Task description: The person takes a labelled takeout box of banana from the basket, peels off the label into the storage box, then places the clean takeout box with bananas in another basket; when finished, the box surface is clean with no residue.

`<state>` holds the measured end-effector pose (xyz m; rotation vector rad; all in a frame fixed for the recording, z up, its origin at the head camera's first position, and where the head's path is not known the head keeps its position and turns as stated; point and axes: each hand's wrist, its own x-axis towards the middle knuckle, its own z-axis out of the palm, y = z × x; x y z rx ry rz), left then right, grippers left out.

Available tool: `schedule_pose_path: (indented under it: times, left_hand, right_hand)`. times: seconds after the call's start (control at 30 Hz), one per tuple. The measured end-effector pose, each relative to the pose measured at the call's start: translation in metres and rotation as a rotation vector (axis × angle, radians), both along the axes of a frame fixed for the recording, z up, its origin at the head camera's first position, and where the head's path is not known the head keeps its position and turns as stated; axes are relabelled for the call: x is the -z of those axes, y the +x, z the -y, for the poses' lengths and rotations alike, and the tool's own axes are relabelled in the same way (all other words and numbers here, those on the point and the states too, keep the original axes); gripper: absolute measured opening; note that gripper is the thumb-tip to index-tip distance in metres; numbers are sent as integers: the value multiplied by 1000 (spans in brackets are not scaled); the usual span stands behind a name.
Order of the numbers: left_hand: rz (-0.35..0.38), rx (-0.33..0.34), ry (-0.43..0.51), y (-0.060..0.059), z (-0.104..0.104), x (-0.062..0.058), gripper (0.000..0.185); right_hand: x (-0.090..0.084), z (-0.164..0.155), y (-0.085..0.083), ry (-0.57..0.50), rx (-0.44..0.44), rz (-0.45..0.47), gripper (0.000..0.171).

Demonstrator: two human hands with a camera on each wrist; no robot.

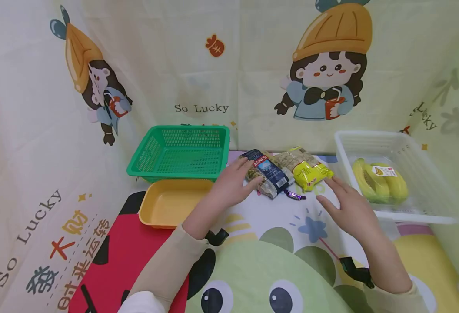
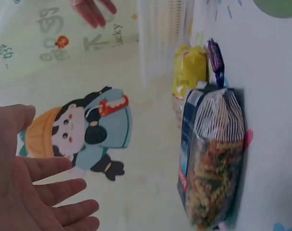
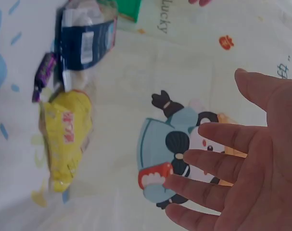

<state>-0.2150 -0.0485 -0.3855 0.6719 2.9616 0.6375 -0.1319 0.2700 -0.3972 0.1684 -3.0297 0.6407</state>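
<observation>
From where I stand, both hands are up over the table with nothing in them. The left hand (image 1: 233, 182) is stretched out, fingers straight and loosely spread, thumb held away from them. Seen from its wrist, a plain gap separates it from the pasta bag (image 1: 270, 174), which lies on its side below that hand and a little to its right, its dark blue label partly in sight.

The right hand (image 1: 350, 211) is wide too, thumb apart and fingers fanned. The yellow bag (image 1: 307, 174) lies just past its fingertips, toward the left; its wrist view shows them well apart. Between the two hands, nearer the near ends of the bags, is a small purple candy (image 1: 294, 195). The yellow bag rests close beside the pasta bag, on the side toward the right hand.

Beyond the left hand and off to its left sits a green basket (image 1: 186, 163), with a yellow tray (image 1: 171, 204) in front of it, beside the left forearm. To the right of the right hand stands a white basket (image 1: 405, 215) with a pack of yellow fruit (image 1: 395, 187) inside, a label on top. Under everything spreads a cartoon-printed tablecloth (image 1: 245, 269).
</observation>
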Motion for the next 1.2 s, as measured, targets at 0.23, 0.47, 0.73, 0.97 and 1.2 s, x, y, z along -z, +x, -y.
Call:
schedule_pose_path:
  times: [0.23, 0.47, 0.73, 0.97, 1.2]
  left_hand:
    - [97, 62, 119, -17, -44, -3, 71]
    - [156, 95, 180, -30, -88, 4, 66]
    - [209, 175, 181, -34, -143, 5, 60]
    - [290, 223, 213, -32, -190, 4, 56]
    - [410, 151, 332, -32, -232, 0, 50]
  right_hand:
    - [-16, -34, -13, -87, 5, 23, 71]
    - [-23, -78, -27, -92, 36, 43, 71]
    - [-25, -128, -42, -84, 75, 112, 70]
    - [-21, -176, -57, -66, 170, 275, 82]
    - [-12, -206, -74, -87, 228, 289, 86]
